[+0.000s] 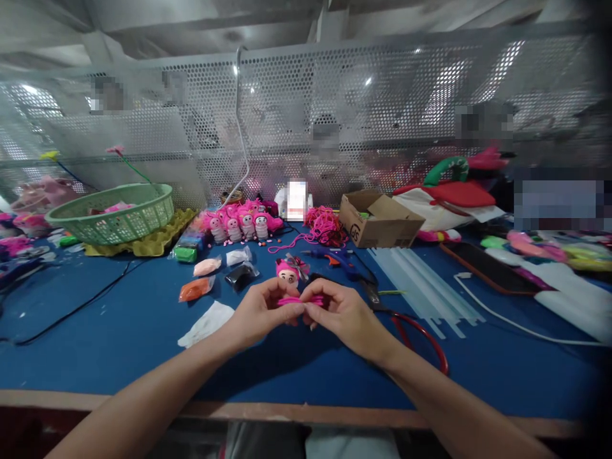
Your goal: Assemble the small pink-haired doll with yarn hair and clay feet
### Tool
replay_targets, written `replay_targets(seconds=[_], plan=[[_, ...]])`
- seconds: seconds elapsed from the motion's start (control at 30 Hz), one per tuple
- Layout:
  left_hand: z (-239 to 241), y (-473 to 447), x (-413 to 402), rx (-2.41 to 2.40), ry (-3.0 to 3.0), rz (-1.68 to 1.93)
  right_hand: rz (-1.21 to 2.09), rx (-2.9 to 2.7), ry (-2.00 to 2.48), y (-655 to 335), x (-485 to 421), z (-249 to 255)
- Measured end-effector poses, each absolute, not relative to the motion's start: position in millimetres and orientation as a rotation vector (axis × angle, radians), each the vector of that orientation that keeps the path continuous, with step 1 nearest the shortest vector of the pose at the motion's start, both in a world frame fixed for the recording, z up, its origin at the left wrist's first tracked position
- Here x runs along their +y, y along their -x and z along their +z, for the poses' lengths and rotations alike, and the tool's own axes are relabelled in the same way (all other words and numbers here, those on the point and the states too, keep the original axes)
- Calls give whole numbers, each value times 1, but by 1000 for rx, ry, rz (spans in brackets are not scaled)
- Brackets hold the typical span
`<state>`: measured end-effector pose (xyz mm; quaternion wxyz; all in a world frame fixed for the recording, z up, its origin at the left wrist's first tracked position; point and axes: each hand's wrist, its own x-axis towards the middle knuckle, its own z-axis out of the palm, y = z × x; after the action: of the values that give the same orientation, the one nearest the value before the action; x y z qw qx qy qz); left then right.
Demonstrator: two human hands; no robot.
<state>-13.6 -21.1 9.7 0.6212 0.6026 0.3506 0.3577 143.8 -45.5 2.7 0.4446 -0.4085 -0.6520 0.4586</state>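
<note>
Between the fingertips of my left hand (265,306) and my right hand (342,312) is a bundle of pink cord (289,301), held level above the blue table. Thumbs and forefingers of both hands pinch it, and the thumbs nearly meet at its middle. Just behind the fingers stands a small doll (287,275) with a pink hood and a pale face; its lower part is hidden by my hands. Red-handled scissors (421,338) lie close by my right hand, partly covered by the forearm. Left of my left hand lies a crumpled white tissue (208,323).
Small packets of orange clay (196,289) and black clay (241,276) lie left of centre. Pink dolls (239,223), a pink yarn pile (327,223) and a cardboard box (382,220) stand behind. Translucent glue sticks (421,287), a blue glue gun (342,260) and a phone (488,268) lie right.
</note>
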Motion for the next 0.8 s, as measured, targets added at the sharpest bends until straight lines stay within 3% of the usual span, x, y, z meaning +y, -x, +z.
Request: replay_targets(seconds=[0.8], plan=[[0, 20, -10, 892, -1588, 883, 1077, -1556, 1090, -141, -36, -17]])
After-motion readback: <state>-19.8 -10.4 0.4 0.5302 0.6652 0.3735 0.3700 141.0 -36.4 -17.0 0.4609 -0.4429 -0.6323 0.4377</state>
